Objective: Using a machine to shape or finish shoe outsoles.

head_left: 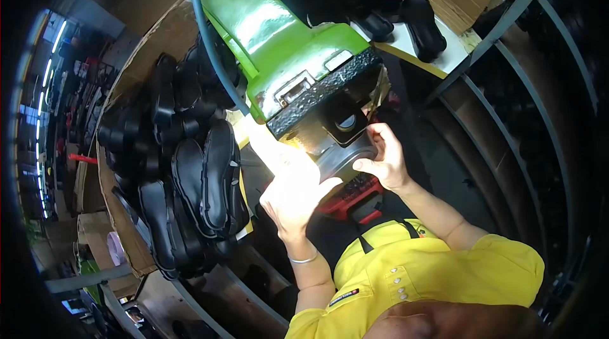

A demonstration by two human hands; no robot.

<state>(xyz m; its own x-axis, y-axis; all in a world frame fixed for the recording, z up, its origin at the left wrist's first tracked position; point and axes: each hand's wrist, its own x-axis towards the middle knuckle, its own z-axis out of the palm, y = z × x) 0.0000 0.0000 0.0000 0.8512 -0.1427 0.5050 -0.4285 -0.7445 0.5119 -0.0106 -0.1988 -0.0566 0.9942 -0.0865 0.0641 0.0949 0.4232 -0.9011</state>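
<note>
A black shoe sole (344,159) is held by its rounded end close under the head of a green machine (288,41). My left hand (293,188), washed out by bright light, grips the sole's left side, its thumb toward me and its fingers partly lost in glare. On the other side my right hand (388,158) is closed on the sole, thumb on the near edge and fingers behind. The sole's far part is hidden by the machine's dark lower block (330,95). A bracelet (303,258) circles my left wrist.
Left of the machine, a large cardboard box (105,177) holds several black shoe soles (219,174). More soles (421,28) lie at the back right. Metal racks (517,142) stand to my right. A red stool-like object (355,199) is below my hands. A blue-grey hose (209,47) runs down the machine.
</note>
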